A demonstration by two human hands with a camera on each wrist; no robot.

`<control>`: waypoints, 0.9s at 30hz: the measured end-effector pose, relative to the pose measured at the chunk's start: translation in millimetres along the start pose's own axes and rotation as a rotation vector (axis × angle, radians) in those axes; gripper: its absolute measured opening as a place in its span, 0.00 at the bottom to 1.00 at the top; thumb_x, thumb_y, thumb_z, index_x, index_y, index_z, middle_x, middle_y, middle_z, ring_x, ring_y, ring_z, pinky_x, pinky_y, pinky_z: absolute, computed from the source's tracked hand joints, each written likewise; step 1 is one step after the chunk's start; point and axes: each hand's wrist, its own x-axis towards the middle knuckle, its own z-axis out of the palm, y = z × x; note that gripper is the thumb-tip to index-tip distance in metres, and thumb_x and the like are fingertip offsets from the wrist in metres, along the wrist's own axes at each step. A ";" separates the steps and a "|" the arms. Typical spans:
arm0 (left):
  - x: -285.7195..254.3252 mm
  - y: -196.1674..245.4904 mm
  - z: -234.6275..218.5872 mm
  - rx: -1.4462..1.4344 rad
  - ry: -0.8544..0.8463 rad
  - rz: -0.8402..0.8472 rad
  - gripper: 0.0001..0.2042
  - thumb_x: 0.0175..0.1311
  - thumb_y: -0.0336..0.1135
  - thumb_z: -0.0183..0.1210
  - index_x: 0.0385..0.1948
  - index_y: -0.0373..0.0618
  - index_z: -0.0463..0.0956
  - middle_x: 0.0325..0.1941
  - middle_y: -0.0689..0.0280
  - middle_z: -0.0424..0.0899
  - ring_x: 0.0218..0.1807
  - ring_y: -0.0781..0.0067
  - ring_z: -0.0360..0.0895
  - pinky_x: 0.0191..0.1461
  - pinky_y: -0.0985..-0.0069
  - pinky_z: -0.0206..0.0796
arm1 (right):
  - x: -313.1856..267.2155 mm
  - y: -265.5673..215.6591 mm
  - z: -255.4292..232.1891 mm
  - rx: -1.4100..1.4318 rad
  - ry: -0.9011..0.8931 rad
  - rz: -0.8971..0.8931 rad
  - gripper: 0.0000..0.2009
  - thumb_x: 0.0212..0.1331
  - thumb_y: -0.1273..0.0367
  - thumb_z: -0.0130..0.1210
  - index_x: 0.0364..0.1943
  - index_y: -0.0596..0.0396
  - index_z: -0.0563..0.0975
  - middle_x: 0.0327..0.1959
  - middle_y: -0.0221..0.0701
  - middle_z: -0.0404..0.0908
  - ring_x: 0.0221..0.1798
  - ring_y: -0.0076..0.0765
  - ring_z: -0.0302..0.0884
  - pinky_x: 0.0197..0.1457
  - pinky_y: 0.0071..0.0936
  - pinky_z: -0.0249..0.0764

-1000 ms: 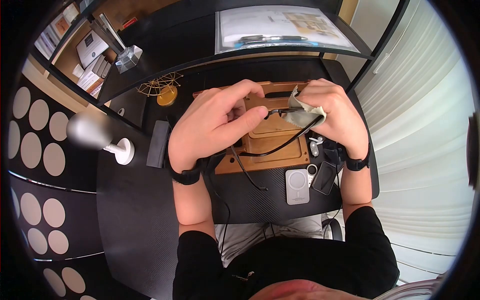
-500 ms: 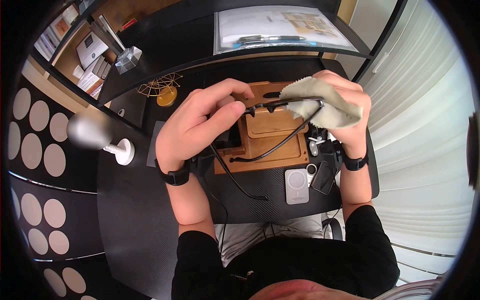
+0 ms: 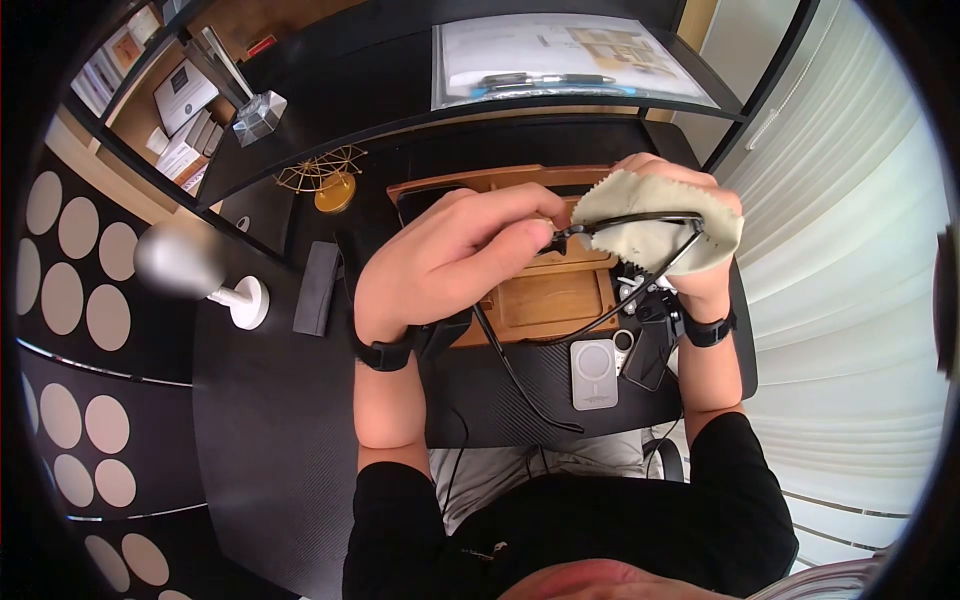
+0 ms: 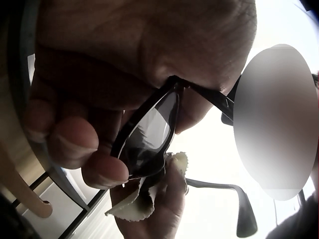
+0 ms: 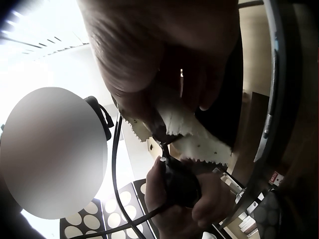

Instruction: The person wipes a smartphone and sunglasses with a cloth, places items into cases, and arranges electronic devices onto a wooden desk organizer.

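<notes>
A pair of black-framed glasses point(image 4: 152, 132) is held up between both hands, over the wooden desk tray point(image 3: 553, 300). My left hand point(image 3: 455, 245) pinches one side of the frame by the lens, thumb against fingers. With my right hand point(image 3: 690, 178) I grip a pale, zigzag-edged cloth point(image 3: 630, 195) folded about the other lens, which it hides. Both temples hang unfolded toward my body. In the left wrist view the lens near my left fingers shows uncovered, while the cloth hangs beyond it.
A grey puck-faced block point(image 3: 595, 375) and a dark rectangular device point(image 3: 650, 358) lie at the desk's front right. A dark case point(image 3: 317, 290) sits left of the tray, a gold wire ornament point(image 3: 335, 190) behind it. A shelf holding papers point(image 3: 560, 50) spans the back.
The cloth, bunched in my right hand at first, now spreads over that hand behind the frame. My left hand moved left, then back right, and the glasses shifted right.
</notes>
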 end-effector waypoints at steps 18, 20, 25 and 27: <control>-1.4 -2.2 -5.9 0.224 0.044 -0.030 0.17 0.76 0.41 0.48 0.52 0.35 0.76 0.42 0.63 0.83 0.31 0.79 0.73 0.36 0.79 0.66 | -0.1 5.1 0.0 -0.062 -0.198 0.132 0.13 0.40 0.76 0.69 0.32 0.70 0.80 0.32 0.43 0.82 0.34 0.45 0.77 0.40 0.36 0.73; -1.5 -2.1 -5.4 0.224 0.049 -0.034 0.17 0.76 0.40 0.48 0.52 0.36 0.76 0.43 0.62 0.83 0.30 0.79 0.73 0.35 0.79 0.66 | 0.9 3.8 -1.5 -0.073 -0.217 0.142 0.13 0.40 0.76 0.68 0.32 0.69 0.80 0.32 0.43 0.82 0.34 0.45 0.76 0.40 0.36 0.73; -1.1 -2.7 -4.6 0.260 0.079 -0.027 0.16 0.75 0.40 0.50 0.52 0.36 0.76 0.35 0.64 0.82 0.28 0.79 0.72 0.33 0.79 0.64 | 1.7 2.6 -2.4 -0.113 -0.261 0.188 0.13 0.40 0.76 0.68 0.33 0.68 0.80 0.32 0.42 0.82 0.33 0.44 0.76 0.40 0.36 0.73; -1.4 -1.9 -5.2 0.299 0.087 -0.033 0.15 0.75 0.40 0.50 0.51 0.36 0.76 0.25 0.67 0.76 0.25 0.79 0.69 0.31 0.77 0.60 | 2.5 4.7 -2.6 -0.154 -0.274 0.171 0.14 0.42 0.72 0.71 0.35 0.64 0.82 0.29 0.38 0.81 0.33 0.46 0.79 0.41 0.35 0.76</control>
